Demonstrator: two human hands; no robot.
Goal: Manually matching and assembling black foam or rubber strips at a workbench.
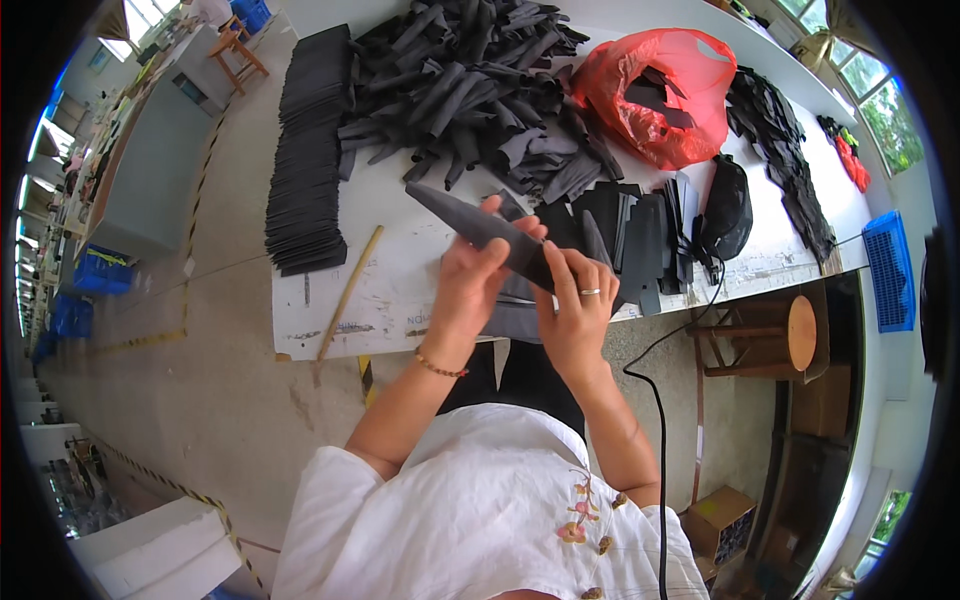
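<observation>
Above the front edge of the white table (400, 310), a long dark grey fabric piece (455, 215) with a tapered end spans both my hands. My left hand (472, 268) grips its middle, thumb on top and fingers beneath. At its nearer end, my right hand (578, 300) pinches the cloth between thumb and fingers. More dark fabric pieces (512, 320) lie on the table edge under my hands. Right of my right hand are flat dark pieces (640, 240) in overlapping stacks. A big loose heap of curled dark pieces (450, 90) lies beyond.
A long neat stack of dark pieces (310, 150) runs along the left, near a wooden stick (350, 290). At right are a red plastic bag (660, 90), a black pouch-like object (727, 205) and a hanging cable (655, 400). A wooden stool (800, 333) stands below.
</observation>
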